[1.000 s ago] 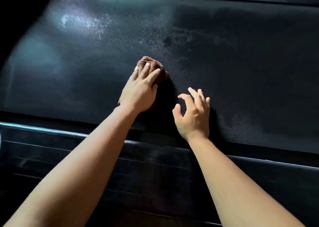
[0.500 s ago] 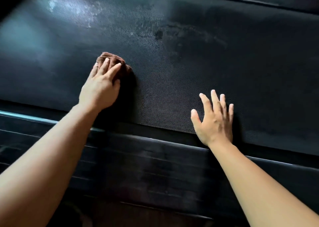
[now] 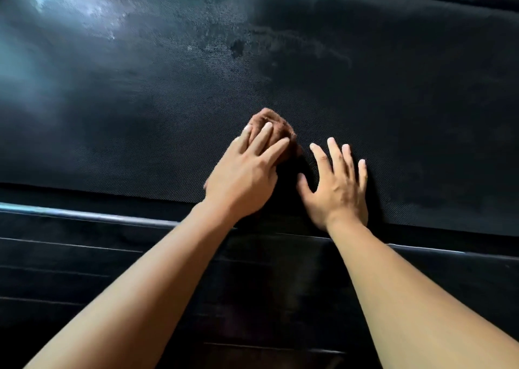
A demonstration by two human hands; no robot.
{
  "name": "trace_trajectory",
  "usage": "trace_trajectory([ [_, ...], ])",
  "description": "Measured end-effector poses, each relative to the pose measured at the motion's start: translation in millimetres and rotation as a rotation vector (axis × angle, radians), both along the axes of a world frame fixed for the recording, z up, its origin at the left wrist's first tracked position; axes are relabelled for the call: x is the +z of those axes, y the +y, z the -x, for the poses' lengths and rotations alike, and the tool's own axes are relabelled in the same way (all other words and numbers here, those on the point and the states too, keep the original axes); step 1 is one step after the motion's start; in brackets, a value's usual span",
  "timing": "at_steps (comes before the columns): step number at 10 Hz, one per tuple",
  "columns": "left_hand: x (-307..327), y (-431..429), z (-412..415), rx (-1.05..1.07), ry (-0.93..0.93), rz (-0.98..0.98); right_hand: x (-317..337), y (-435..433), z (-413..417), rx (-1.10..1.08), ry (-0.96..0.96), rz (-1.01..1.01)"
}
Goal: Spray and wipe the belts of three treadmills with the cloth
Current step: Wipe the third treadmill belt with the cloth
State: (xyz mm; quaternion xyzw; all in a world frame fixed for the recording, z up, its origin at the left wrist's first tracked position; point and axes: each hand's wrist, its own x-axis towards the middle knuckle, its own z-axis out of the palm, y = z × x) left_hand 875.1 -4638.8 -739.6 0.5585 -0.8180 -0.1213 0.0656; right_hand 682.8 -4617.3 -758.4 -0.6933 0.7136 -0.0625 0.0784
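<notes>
The brown cloth (image 3: pixel 271 124) sits on the black belt (image 3: pixel 140 110), bunched up into a small round lump. The left hand (image 3: pixel 244 180) lies on top of it, with its fingers (image 3: pixel 264 138) mostly straight and pressing down, so this hand is open and not wrapped round the cloth. Only the far part of the cloth and a bit of its right side peek out past the fingers, and the rest is hidden under the hand. The right hand (image 3: pixel 337 189) is just beside the cloth, on its right. It lies flat on the belt with its fingers spread wide, and it holds nothing. Both hands are near the close edge of the belt. The cloth looks soft and fuzzy. The belt looks rough, with tiny criss-cross lines all over it like woven threads. Farther away on the belt there are blotchy grey marks (image 3: pixel 238 48), and at the far left there is a pale shiny patch (image 3: pixel 84 9). Along the close edge runs a smooth dark side rail (image 3: pixel 84 218) with a thin bright line on it. The cloth is a ball shape, so it has no long side and points no way that I can tell. The belt's long side runs from left to right, dipping a little lower on the right
</notes>
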Motion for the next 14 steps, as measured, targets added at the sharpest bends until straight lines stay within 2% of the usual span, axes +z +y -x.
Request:
trace_trajectory([
  [2, 1, 21, -84, 0.171, 0.022, 0.046, 0, 1, 0, 0.001, -0.004, 0.018],
  [3, 5, -1, -111, 0.312, 0.023, 0.037, 1, 1, 0, 0.001, -0.014, 0.024],
  [4, 8, -31, -100, 0.41, 0.019, 0.042, 0, 0, -1, 0.0, -0.013, 0.023],
  [5, 11, -59, -61, 0.428, 0.03, 0.043, 0, 1, -1, -0.002, -0.01, 0.018],
  [7, 8, -51, 21, 0.12, 0.018, 0.086, 1, 0, -1, -0.003, -0.005, 0.0],
  [8, 0, -22, 21, 0.067, 0.031, 0.03, 2, -1, -1, -0.002, -0.005, -0.005],
  [9, -5, 9, -6, 0.073, 0.018, -0.013, 1, 0, -1, -0.007, -0.005, 0.002],
  [10, -6, 21, -52, 0.194, 0.009, -0.028, 1, 0, -1, -0.004, 0.001, 0.009],
  [11, -7, -3, -95, 0.354, 0.02, -0.019, 0, 0, -1, -0.003, 0.0, 0.013],
  [12, -1, -46, -97, 0.483, 0.044, -0.001, 0, 0, -1, -0.004, 0.005, 0.012],
  [13, 5, -89, -62, 0.427, 0.042, 0.026, 0, 0, -1, -0.002, 0.009, 0.006],
  [14, 16, -106, -12, 0.282, 0.076, 0.082, 1, 0, -2, -0.007, 0.001, 0.0],
])
